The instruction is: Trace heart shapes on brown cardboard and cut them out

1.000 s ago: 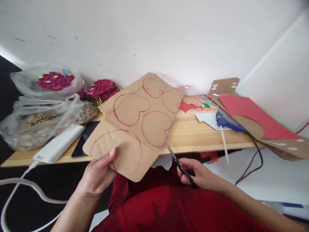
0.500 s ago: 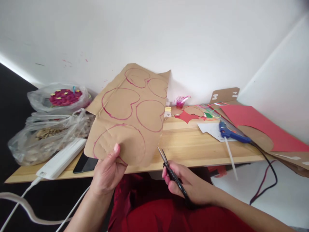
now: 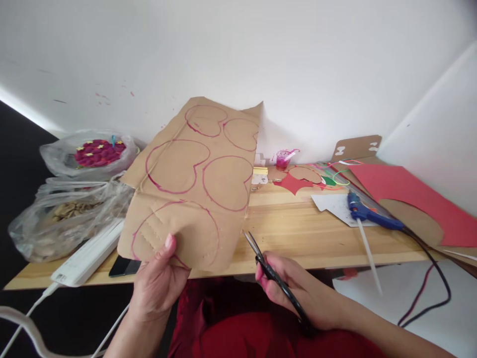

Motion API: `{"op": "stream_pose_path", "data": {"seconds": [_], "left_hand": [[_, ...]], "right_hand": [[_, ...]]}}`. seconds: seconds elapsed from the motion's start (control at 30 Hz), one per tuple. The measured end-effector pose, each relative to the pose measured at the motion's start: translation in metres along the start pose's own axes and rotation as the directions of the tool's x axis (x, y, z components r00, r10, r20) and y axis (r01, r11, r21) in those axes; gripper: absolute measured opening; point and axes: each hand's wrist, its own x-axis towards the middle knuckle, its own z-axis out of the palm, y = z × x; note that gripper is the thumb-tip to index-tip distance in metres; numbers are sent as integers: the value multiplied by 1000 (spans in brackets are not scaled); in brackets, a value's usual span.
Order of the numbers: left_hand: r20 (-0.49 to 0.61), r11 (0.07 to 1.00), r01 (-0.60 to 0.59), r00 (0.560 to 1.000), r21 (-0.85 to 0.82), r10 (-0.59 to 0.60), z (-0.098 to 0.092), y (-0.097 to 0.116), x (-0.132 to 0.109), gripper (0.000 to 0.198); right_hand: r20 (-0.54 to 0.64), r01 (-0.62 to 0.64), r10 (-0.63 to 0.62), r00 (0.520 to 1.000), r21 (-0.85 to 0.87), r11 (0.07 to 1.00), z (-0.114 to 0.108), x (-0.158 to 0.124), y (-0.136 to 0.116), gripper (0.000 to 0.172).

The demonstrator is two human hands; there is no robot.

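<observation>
My left hand (image 3: 158, 281) grips the lower edge of a brown cardboard sheet (image 3: 194, 184), thumb on its front, holding it up over the wooden shelf (image 3: 298, 233). Several heart outlines are drawn on the sheet in red-pink marker. My right hand (image 3: 298, 288) is closed around black scissors (image 3: 272, 276), whose blades are slightly parted and point up-left, their tips just right of the sheet's lower right corner without touching it.
On the shelf lie a blue glue gun (image 3: 367, 214) with a black cord, red paper (image 3: 413, 194), cut paper shapes (image 3: 298, 179), a white power strip (image 3: 87, 256), a dark phone (image 3: 124, 266) and clear bags (image 3: 70, 209) of craft items. A white wall stands behind.
The view has shifted so the shelf shows lower in frame. My left hand has raised and turned the cardboard more upright. My right hand with the scissors has come up closer to its lower right corner.
</observation>
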Motion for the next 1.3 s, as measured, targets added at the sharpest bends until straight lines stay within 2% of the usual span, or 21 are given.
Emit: {"op": "stream_pose_path", "data": {"seconds": [0.33, 0.47, 0.7, 0.97, 1.17, 1.3], "left_hand": [[6, 993, 119, 993, 1, -119, 0, -12, -14, 52], [6, 992, 128, 992, 12, -128, 1, -13, -20, 48], [0, 987, 157, 988, -36, -157, 7, -20, -25, 54], [-4, 985, 172, 985, -16, -173, 13, -16, -31, 56], [-9, 981, 193, 981, -10, -193, 15, -17, -33, 55], [-26, 981, 195, 980, 9, -195, 13, -20, -31, 60]], "right_hand": [[-16, 35, -34, 999, 64, 997, 14, 14, 0, 58], [-24, 73, -72, 997, 71, 995, 16, 10, 2, 60], [1, 37, -37, 999, 44, 998, 15, 1, 8, 63], [-121, 73, -87, 989, -114, 991, 18, 11, 16, 52], [-204, 114, -130, 970, -91, 989, 23, 14, 28, 61], [-215, 38, -46, 976, -37, 999, 21, 11, 25, 63]]}}
